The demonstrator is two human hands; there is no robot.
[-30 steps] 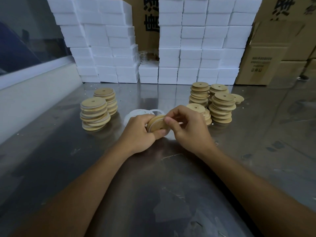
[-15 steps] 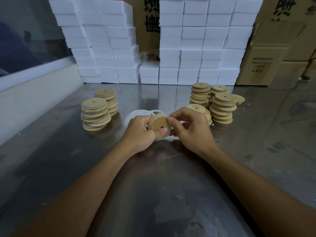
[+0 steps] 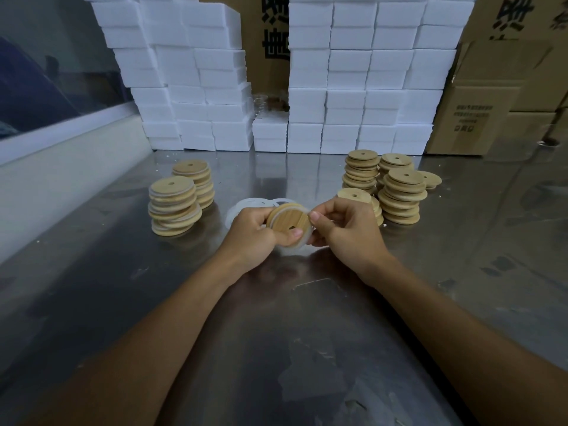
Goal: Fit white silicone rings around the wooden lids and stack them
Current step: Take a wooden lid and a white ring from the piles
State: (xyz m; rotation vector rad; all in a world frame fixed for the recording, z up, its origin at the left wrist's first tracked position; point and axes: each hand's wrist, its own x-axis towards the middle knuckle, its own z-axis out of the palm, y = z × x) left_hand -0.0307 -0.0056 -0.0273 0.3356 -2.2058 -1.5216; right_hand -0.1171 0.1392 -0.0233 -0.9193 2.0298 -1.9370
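lid (image 3: pixel 285 222) w/ ring (image 3: pixel 299 245) btwn both hands

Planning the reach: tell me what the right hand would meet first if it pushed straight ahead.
Probably the low stack of bare lids directly behind the right hand, though depth is uncertain in this single view.

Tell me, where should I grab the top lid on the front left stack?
Probably pinch the top lid by its thin rim, thumb on one side and fingers opposite, coming straight down from above. It lies flat on the leaning front left stack, with its rim open all round, so lifting straight up should avoid nudging the lids below.
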